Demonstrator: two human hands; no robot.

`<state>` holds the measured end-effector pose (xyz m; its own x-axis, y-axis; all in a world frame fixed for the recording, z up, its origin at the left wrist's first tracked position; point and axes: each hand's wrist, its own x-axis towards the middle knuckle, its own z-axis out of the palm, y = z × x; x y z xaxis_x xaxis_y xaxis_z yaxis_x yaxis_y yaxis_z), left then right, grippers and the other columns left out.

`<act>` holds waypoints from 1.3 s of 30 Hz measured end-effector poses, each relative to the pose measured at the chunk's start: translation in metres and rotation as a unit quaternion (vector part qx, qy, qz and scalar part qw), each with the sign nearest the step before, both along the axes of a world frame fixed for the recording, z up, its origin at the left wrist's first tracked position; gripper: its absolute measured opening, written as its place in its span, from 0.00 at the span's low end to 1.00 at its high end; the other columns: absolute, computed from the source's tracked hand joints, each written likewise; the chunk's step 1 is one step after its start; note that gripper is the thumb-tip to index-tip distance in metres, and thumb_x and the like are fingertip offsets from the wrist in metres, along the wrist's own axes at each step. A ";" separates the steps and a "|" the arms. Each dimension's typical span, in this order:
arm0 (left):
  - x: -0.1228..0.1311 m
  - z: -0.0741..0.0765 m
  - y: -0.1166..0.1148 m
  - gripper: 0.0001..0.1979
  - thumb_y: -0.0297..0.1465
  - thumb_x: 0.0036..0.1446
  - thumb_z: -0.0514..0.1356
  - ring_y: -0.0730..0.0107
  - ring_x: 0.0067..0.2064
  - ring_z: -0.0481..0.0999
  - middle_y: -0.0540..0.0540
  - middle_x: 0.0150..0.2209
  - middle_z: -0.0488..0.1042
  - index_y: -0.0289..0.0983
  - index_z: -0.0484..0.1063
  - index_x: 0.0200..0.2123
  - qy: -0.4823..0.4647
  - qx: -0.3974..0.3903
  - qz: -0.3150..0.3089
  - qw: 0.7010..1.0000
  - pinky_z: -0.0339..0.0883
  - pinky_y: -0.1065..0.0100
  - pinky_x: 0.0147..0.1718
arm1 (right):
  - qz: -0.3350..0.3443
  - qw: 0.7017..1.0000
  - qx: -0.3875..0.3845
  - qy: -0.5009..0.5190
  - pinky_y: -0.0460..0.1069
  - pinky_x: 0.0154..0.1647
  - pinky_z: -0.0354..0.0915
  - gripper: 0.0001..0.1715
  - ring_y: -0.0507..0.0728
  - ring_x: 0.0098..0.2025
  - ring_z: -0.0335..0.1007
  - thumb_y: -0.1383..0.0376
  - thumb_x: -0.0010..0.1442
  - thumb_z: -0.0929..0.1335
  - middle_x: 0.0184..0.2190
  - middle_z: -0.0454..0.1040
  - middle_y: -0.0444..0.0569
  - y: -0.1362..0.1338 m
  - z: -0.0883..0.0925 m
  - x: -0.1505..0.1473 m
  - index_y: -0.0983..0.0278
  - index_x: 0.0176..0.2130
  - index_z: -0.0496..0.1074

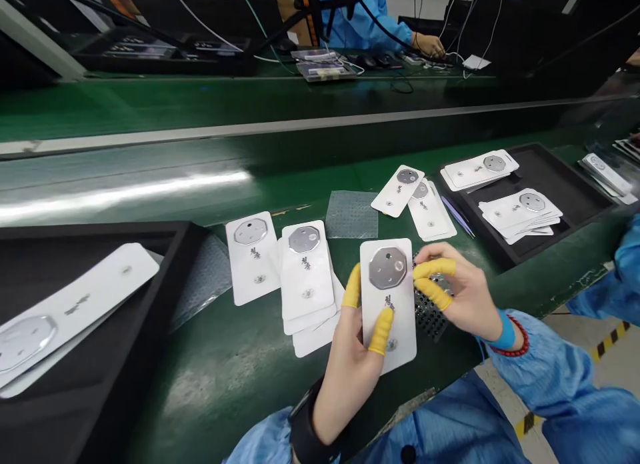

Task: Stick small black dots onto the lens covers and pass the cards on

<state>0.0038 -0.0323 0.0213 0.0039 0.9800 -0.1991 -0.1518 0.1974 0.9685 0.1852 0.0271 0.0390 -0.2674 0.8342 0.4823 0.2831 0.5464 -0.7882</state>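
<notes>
My left hand (357,344), with yellow finger cots on thumb and finger, grips a white phone back cover (377,311) by its lower sides. The cover has a grey octagonal camera plate near its top and dark lettering below. My right hand (460,287), also in yellow cots, is closed at the cover's upper right edge; whatever its fingertips pinch is too small to make out. Beneath that hand lies a sheet with black dots (431,317), partly hidden. Left of the held cover is a stack of similar covers (307,277), beside another cover (253,264).
A black tray (575,184) with covers stands at right; another black tray (165,251) is at left. Purple tweezers (457,216) lie beside more covers (433,217). Bubble wrap (353,214) lies mid-table. Across the bench, a co-worker's hand (429,45) is near cables.
</notes>
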 end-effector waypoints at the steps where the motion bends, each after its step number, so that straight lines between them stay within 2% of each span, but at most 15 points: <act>1: 0.002 0.001 -0.003 0.40 0.40 0.57 0.64 0.52 0.55 0.77 0.37 0.59 0.73 0.41 0.51 0.69 -0.004 0.012 -0.005 1.000 0.75 0.61 0.48 | 0.003 1.000 0.020 0.005 0.55 0.47 0.73 0.02 0.57 0.45 0.73 0.68 0.63 0.69 0.42 0.72 0.52 -0.001 0.002 -0.009 0.61 0.38 0.74; 4: 0.004 0.000 -0.008 0.30 0.37 0.59 0.63 0.53 0.56 0.76 0.39 0.57 0.75 0.42 0.61 0.64 0.017 0.045 0.000 0.999 0.74 0.63 0.48 | -0.008 0.999 0.051 0.002 0.58 0.51 0.72 0.04 0.60 0.49 0.71 0.68 0.63 0.68 0.46 0.70 0.54 -0.004 0.000 -0.027 0.61 0.39 0.73; 9: 0.003 -0.007 -0.015 0.26 0.33 0.61 0.61 0.54 0.55 0.77 0.40 0.54 0.77 0.43 0.64 0.62 0.106 0.093 0.013 0.990 0.72 0.63 0.49 | -0.048 0.997 0.047 0.023 0.61 0.58 0.67 0.05 0.62 0.56 0.66 0.69 0.63 0.69 0.52 0.65 0.55 -0.010 -0.008 -0.030 0.59 0.39 0.74; 14: 0.003 -0.012 -0.019 0.24 0.32 0.58 0.62 0.51 0.45 0.82 0.40 0.38 0.82 0.39 0.68 0.58 0.184 0.092 0.031 0.978 0.74 0.59 0.43 | -0.050 0.996 0.040 0.055 0.59 0.54 0.70 0.04 0.62 0.56 0.66 0.68 0.63 0.69 0.52 0.63 0.53 -0.014 -0.013 -0.032 0.59 0.39 0.74; 16: 0.004 -0.012 -0.020 0.23 0.31 0.57 0.62 0.51 0.42 0.83 0.40 0.37 0.83 0.39 0.70 0.57 0.217 0.122 0.044 0.967 0.75 0.61 0.40 | -0.057 0.995 0.031 0.069 0.58 0.53 0.71 0.01 0.61 0.55 0.66 0.64 0.64 0.69 0.53 0.62 0.54 -0.014 -0.015 -0.034 0.58 0.40 0.72; 19: 0.003 -0.012 -0.019 0.25 0.27 0.58 0.60 0.55 0.37 0.83 0.43 0.34 0.83 0.41 0.67 0.59 0.268 0.208 0.036 0.940 0.73 0.66 0.33 | -0.062 0.991 -0.018 0.114 0.57 0.49 0.75 0.18 0.60 0.53 0.70 0.54 0.63 0.70 0.55 0.61 0.55 -0.010 -0.016 -0.033 0.56 0.47 0.61; 22: 0.002 -0.012 -0.020 0.26 0.25 0.59 0.59 0.57 0.35 0.83 0.46 0.32 0.83 0.43 0.66 0.60 0.288 0.251 0.033 0.923 0.73 0.67 0.32 | 0.054 0.982 -0.122 0.132 0.52 0.41 0.78 0.31 0.56 0.44 0.77 0.50 0.64 0.69 0.48 0.70 0.51 -0.005 -0.011 -0.026 0.51 0.56 0.49; 25: 0.002 -0.015 -0.023 0.24 0.27 0.56 0.62 0.54 0.39 0.83 0.44 0.34 0.83 0.43 0.70 0.57 0.268 0.218 0.041 0.937 0.74 0.65 0.35 | 0.149 0.963 -0.187 0.126 0.51 0.36 0.79 0.35 0.55 0.35 0.81 0.51 0.67 0.66 0.36 0.75 0.45 -0.004 -0.007 -0.020 0.52 0.61 0.42; 29: 0.003 -0.015 -0.021 0.24 0.29 0.56 0.64 0.54 0.41 0.83 0.42 0.42 0.83 0.43 0.70 0.57 0.178 0.123 0.009 0.976 0.75 0.64 0.37 | 0.109 0.964 -0.204 0.130 0.52 0.36 0.80 0.33 0.57 0.36 0.82 0.50 0.66 0.67 0.37 0.76 0.48 -0.004 -0.009 -0.022 0.56 0.59 0.48; 31: 0.003 -0.011 -0.015 0.24 0.33 0.57 0.64 0.56 0.42 0.83 0.42 0.45 0.82 0.43 0.70 0.57 0.112 0.073 0.002 0.991 0.75 0.65 0.37 | 0.101 0.966 -0.203 0.124 0.51 0.36 0.80 0.35 0.57 0.36 0.82 0.50 0.65 0.67 0.38 0.77 0.49 -0.003 -0.011 -0.023 0.56 0.61 0.48; 33: 0.002 -0.003 -0.005 0.27 0.37 0.55 0.66 0.56 0.39 0.83 0.41 0.43 0.82 0.40 0.69 0.58 0.065 0.021 0.036 0.997 0.76 0.66 0.33 | 0.109 0.971 -0.186 0.100 0.51 0.39 0.80 0.38 0.57 0.39 0.82 0.49 0.67 0.64 0.42 0.78 0.51 -0.003 -0.013 -0.019 0.56 0.66 0.42; 35: -0.003 0.004 0.005 0.37 0.39 0.53 0.67 0.58 0.37 0.83 0.41 0.42 0.82 0.39 0.60 0.63 0.052 0.004 0.113 0.992 0.75 0.67 0.31 | 0.086 0.985 -0.151 0.018 0.56 0.51 0.77 0.41 0.59 0.50 0.78 0.50 0.68 0.63 0.51 0.75 0.57 -0.006 -0.016 -0.007 0.56 0.69 0.39; 37: -0.010 0.008 0.014 0.45 0.37 0.53 0.68 0.58 0.44 0.82 0.40 0.49 0.80 0.40 0.49 0.69 0.068 0.033 0.194 0.978 0.75 0.66 0.38 | 0.025 0.986 -0.102 -0.131 0.67 0.62 0.65 0.43 0.66 0.65 0.64 0.51 0.66 0.66 0.63 0.65 0.62 -0.013 -0.023 0.010 0.57 0.70 0.45; 38: -0.014 0.009 0.017 0.45 0.36 0.53 0.67 0.57 0.49 0.80 0.39 0.51 0.78 0.41 0.49 0.69 0.084 0.045 0.215 0.972 0.74 0.64 0.43 | 0.001 0.974 -0.080 -0.212 0.71 0.64 0.59 0.42 0.69 0.69 0.55 0.53 0.64 0.69 0.66 0.60 0.62 -0.018 -0.027 0.019 0.58 0.69 0.50; 39: -0.017 0.008 0.020 0.41 0.35 0.53 0.66 0.55 0.53 0.77 0.40 0.52 0.78 0.40 0.54 0.67 0.105 0.044 0.217 0.969 0.71 0.62 0.48 | -0.012 0.958 -0.064 -0.279 0.75 0.64 0.56 0.37 0.71 0.71 0.50 0.56 0.64 0.70 0.68 0.57 0.61 -0.022 -0.032 0.028 0.57 0.67 0.55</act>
<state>-0.0133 -0.0124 0.0295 -0.4448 0.8931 -0.0672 -0.0003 0.0749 0.9972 0.2128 0.0049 0.0068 -0.4341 0.8859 0.1634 0.6910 0.4438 -0.5706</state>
